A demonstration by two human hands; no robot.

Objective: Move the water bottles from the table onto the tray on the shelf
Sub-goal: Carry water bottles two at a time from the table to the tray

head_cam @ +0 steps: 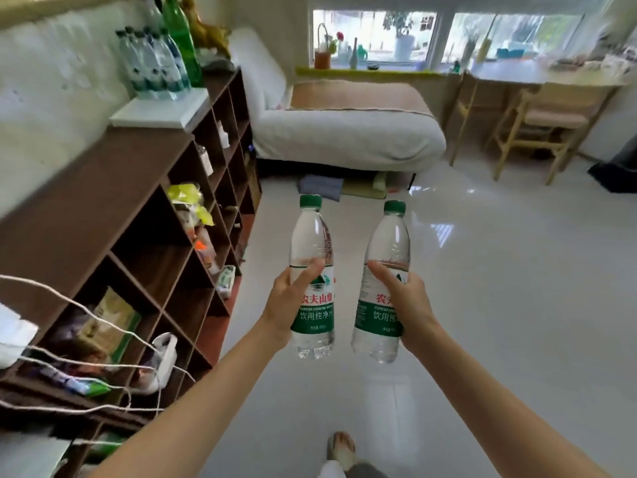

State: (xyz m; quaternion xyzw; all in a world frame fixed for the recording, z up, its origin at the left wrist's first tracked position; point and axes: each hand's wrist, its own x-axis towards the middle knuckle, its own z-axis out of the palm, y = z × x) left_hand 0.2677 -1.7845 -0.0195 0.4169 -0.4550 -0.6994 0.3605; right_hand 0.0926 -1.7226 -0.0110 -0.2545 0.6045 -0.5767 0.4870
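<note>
I hold two clear water bottles with green caps and green labels upright over the floor. My left hand (291, 298) grips the left water bottle (312, 236) around its label. My right hand (405, 298) grips the right water bottle (387, 243) the same way. Far to the upper left, a white tray (165, 110) rests on top of the brown shelf (113, 188). Several blue-labelled water bottles (151, 60) stand on the tray's back part, with a tall green bottle (181, 36) behind them.
The shelf's open cubbies run along my left, filled with packets and small items. White cables (86, 367) and a power strip (165, 357) hang off its near end. A white sofa bed (344, 129) lies ahead, wooden chairs (537, 132) to the right. Glossy floor (482, 305) stretches between.
</note>
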